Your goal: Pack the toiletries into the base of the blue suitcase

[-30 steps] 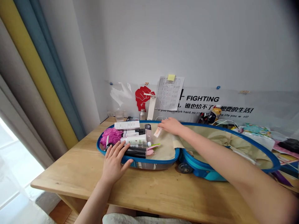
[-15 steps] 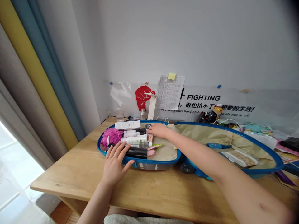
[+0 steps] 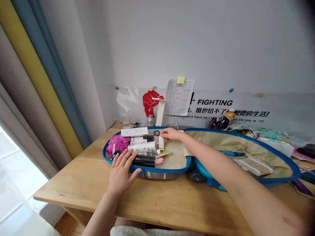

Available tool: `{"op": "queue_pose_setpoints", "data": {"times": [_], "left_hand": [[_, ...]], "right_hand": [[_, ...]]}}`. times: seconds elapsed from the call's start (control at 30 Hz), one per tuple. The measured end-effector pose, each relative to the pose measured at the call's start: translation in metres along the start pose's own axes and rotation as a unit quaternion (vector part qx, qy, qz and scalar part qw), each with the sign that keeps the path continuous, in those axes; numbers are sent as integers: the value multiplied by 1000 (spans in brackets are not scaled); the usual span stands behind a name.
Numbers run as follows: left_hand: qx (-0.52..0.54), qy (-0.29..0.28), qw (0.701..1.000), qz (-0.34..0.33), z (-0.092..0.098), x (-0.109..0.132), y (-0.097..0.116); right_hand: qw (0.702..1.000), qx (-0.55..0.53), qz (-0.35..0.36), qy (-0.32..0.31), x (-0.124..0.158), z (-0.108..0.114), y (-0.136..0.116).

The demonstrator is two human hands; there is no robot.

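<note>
My left hand (image 3: pixel 122 170) rests open with fingers spread over the near rim of an open blue-edged suitcase (image 3: pixel 157 171), its fingertips on a black cylinder (image 3: pixel 145 160). At the far side of this half, the fingers of my right hand (image 3: pixel 170 133) are pinched at the edge of a small flat packet (image 3: pixel 158 141) with a dark top and a white-and-orange strip. Left of it lie a white box (image 3: pixel 134 131), white tubes (image 3: pixel 139 142), a white bottle (image 3: pixel 142 147) and a pink bath puff (image 3: pixel 118 145). A pink-and-green item (image 3: pixel 164 153) sits near the cylinder's end.
The suitcase's other half (image 3: pixel 211 139) lies open at right, holding a blue tool-like item (image 3: pixel 232 153) and a pack of cotton swabs (image 3: pixel 256 166). Behind stand a glass (image 3: pixel 126 122), a metal bottle (image 3: pixel 150 120) and a yellow bottle (image 3: pixel 228 118). Clutter covers the wooden table's (image 3: pixel 157 200) right end.
My right hand has shifted slightly right, showing more of the packet, whose white-and-orange strip sits a little farther right. My left hand has stayed in place.
</note>
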State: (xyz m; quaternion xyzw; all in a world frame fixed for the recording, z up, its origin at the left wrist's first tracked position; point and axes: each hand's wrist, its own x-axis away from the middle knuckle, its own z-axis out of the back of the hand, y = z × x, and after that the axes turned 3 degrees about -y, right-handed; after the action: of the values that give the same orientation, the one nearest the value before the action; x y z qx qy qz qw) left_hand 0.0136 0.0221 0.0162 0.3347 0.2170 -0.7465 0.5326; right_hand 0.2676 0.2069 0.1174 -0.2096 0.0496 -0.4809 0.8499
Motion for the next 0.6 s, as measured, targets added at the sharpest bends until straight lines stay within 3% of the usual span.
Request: {"op": "queue_pose_setpoints", "data": {"times": [0.17,0.43,0.6], "left_hand": [[-5,-1,1000,-3,-1,0,0],[0,5,1000,-2,0,0,0],[0,5,1000,-4,-1,1,0]], "right_hand": [[999,8,-34,-27,-8,-14,-15],[995,23,-40,-92,3,-25,-21],[992,45,-54,-100,-2,-33,-23]]}}
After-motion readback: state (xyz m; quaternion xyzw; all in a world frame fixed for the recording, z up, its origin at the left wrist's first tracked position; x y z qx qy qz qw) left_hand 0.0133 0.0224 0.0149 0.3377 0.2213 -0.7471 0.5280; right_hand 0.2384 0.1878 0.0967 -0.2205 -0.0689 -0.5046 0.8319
